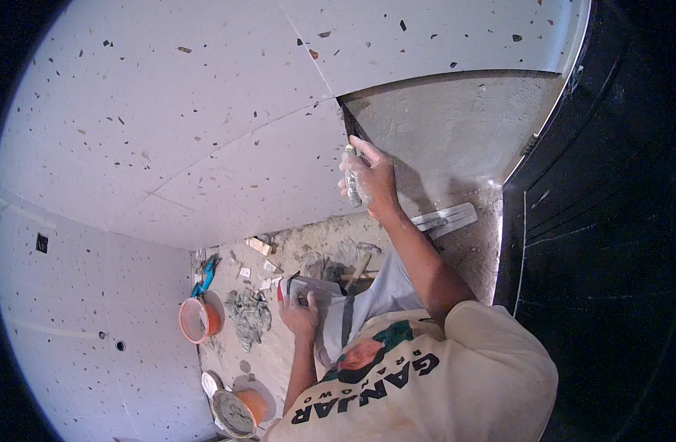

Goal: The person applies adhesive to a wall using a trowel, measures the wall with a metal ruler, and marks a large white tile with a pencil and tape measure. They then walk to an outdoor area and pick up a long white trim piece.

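Note:
My right hand (369, 175) grips a short, dust-caked tool (353, 184) at the side edge of a speckled white wall tile (272, 162), beside a bare cement recess (456, 125). The tool's far end cannot be told from the dark gap along that edge. Lower down, by my grey-trousered lap, my left hand (301, 317) is closed at a grey object with a red edge, which I cannot make out clearly.
The dusty floor (242, 353) holds orange buckets (213, 317), a round pan of grey mix (233, 414), a turquoise item (208, 274), rags (250, 317), scraps and a long trowel (445, 217). A dark panel (588, 243) stands at my right, another tiled wall (73, 295) at left.

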Demonstrator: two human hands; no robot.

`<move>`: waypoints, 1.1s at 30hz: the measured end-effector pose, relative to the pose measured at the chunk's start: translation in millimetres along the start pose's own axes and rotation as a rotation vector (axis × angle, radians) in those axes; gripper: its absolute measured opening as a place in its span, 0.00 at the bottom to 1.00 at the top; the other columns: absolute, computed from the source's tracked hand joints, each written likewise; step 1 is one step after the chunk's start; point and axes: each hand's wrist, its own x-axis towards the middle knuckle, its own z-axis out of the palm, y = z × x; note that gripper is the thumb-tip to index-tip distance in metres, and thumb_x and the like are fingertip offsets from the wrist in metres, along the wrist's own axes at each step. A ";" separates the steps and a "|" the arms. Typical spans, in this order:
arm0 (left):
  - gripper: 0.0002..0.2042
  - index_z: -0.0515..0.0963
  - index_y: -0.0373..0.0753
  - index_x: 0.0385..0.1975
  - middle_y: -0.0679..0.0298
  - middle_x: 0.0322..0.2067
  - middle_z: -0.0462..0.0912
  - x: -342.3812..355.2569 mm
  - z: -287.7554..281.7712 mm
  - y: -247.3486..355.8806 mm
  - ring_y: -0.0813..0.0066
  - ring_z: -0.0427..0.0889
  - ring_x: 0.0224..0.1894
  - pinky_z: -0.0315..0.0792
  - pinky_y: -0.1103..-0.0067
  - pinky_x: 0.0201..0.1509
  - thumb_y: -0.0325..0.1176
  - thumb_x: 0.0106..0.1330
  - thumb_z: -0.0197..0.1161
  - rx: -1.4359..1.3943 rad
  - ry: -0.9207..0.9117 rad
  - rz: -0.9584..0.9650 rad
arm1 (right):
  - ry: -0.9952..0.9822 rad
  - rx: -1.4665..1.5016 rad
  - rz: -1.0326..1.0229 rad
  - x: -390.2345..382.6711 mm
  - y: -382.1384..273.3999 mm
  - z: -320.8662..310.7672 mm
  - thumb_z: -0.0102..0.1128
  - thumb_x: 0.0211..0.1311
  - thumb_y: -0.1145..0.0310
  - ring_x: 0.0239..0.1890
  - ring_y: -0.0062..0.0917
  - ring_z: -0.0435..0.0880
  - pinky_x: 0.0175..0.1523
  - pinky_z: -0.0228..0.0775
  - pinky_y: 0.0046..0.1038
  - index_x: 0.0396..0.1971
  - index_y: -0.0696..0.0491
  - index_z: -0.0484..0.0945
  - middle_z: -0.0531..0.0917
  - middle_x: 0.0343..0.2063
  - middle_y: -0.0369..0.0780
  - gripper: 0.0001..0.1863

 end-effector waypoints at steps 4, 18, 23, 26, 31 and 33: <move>0.18 0.82 0.38 0.36 0.54 0.35 0.79 -1.2 -0.8 4.2 0.49 0.76 0.42 0.69 0.58 0.45 0.48 0.58 0.63 -0.009 0.088 0.051 | -0.021 -0.147 0.012 3.8 -8.1 -10.3 0.59 0.62 0.71 0.16 0.19 0.77 0.18 0.70 0.22 0.61 0.56 0.69 0.80 0.25 0.38 0.26; 0.17 0.82 0.41 0.38 0.53 0.37 0.79 2.0 0.6 8.2 0.48 0.76 0.44 0.69 0.58 0.48 0.47 0.57 0.65 -0.011 0.034 0.042 | 0.052 -0.049 0.040 -7.7 9.6 -44.3 0.57 0.63 0.71 0.16 0.19 0.78 0.18 0.70 0.21 0.59 0.53 0.71 0.80 0.24 0.39 0.23; 0.15 0.82 0.40 0.36 0.54 0.35 0.80 0.9 -0.1 7.4 0.48 0.76 0.43 0.70 0.58 0.46 0.45 0.57 0.66 -0.054 0.062 0.053 | -0.009 -0.004 0.026 -1.7 -8.2 -34.9 0.60 0.60 0.70 0.15 0.20 0.77 0.19 0.71 0.24 0.57 0.56 0.73 0.80 0.23 0.39 0.23; 0.15 0.81 0.40 0.35 0.56 0.33 0.80 1.5 -0.5 8.6 0.49 0.76 0.42 0.70 0.58 0.45 0.45 0.57 0.66 -0.060 0.063 0.042 | -0.057 -0.034 0.041 3.5 -17.3 -27.7 0.58 0.63 0.70 0.15 0.20 0.78 0.17 0.69 0.22 0.57 0.57 0.72 0.80 0.23 0.39 0.23; 0.15 0.81 0.39 0.34 0.56 0.33 0.79 2.9 -7.5 13.8 0.49 0.76 0.41 0.69 0.58 0.44 0.46 0.58 0.65 -0.028 0.103 0.107 | -0.068 -0.118 0.064 13.5 -26.8 -25.7 0.58 0.64 0.68 0.13 0.20 0.77 0.15 0.67 0.22 0.58 0.57 0.72 0.80 0.21 0.39 0.23; 0.16 0.81 0.39 0.34 0.56 0.33 0.79 0.4 -7.5 13.0 0.49 0.76 0.41 0.69 0.58 0.44 0.46 0.58 0.64 -0.021 0.099 0.103 | -0.099 -0.209 0.070 17.0 -28.0 -31.7 0.59 0.64 0.67 0.13 0.20 0.77 0.15 0.66 0.23 0.57 0.57 0.73 0.80 0.20 0.39 0.23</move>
